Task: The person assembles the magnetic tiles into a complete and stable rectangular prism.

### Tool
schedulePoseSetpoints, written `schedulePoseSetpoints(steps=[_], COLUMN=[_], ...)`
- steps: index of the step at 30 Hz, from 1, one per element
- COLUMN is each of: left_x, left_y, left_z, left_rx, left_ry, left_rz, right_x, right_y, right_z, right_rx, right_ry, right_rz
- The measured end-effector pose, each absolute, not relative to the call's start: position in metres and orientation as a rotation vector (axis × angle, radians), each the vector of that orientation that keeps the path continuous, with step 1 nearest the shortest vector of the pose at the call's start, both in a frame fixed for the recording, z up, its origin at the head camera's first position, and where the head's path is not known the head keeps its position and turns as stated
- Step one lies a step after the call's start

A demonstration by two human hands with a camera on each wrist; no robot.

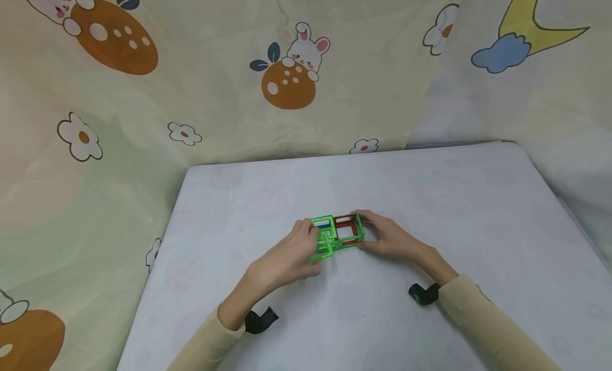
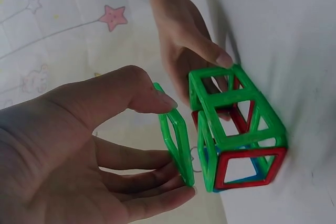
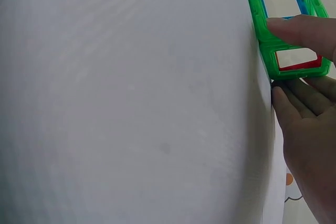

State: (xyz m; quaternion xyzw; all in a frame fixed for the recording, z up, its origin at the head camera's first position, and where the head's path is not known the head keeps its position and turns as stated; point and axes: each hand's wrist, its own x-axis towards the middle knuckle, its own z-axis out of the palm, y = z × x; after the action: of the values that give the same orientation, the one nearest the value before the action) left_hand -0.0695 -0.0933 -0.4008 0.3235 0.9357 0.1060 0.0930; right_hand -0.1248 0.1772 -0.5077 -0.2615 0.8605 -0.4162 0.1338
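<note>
A box-like frame point(image 2: 231, 97) of green, red and blue magnetic tiles rests on the table in front of me. My left hand point(image 1: 291, 254) pinches a loose green square magnetic tile point(image 2: 184, 145) between thumb and fingertips. In the left wrist view this tile stands beside the box's near end, with a narrow gap between them. At the other end, my right hand point(image 1: 389, 235) grips the box between thumb and fingers. The right wrist view has its thumb lying across the green side point(image 3: 270, 40), with the other fingers around the end. My left hand partly hides the box in the head view.
A white-covered table point(image 1: 411, 185) lies under both hands. Patterned cloth point(image 1: 210, 84) hangs behind it and at the sides. Black wrist mounts point(image 1: 260, 321) stick out near both sleeves, close above the tabletop.
</note>
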Motion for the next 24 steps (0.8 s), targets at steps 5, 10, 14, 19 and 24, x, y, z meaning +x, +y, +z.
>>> schedulePoseSetpoints(steps=[5, 10, 14, 19, 24], left_x=[-0.079, -0.092, -0.1, -0.108, -0.112], left_y=[-0.079, -0.067, -0.057, -0.046, -0.039], left_z=[-0.402, -0.403, -0.404, -0.406, -0.408], left_rx=[1.017, 1.038, 1.038, 1.059, 1.069], left_ry=[2.79, 2.782, 2.769, 2.771, 2.784], left_rz=[0.252, 0.251, 0.251, 0.226, 0.174], right_x=[-0.125, -0.125, -0.125, -0.125, -0.126], right_y=[0.178, 0.179, 0.179, 0.18, 0.18], right_z=[-0.509, -0.508, -0.507, -0.508, -0.509], right_rx=[-0.763, -0.779, -0.786, -0.788, -0.787], right_ry=[2.498, 2.49, 2.477, 2.472, 2.495], right_rz=[-1.213, -1.23, -1.242, -1.242, -1.222])
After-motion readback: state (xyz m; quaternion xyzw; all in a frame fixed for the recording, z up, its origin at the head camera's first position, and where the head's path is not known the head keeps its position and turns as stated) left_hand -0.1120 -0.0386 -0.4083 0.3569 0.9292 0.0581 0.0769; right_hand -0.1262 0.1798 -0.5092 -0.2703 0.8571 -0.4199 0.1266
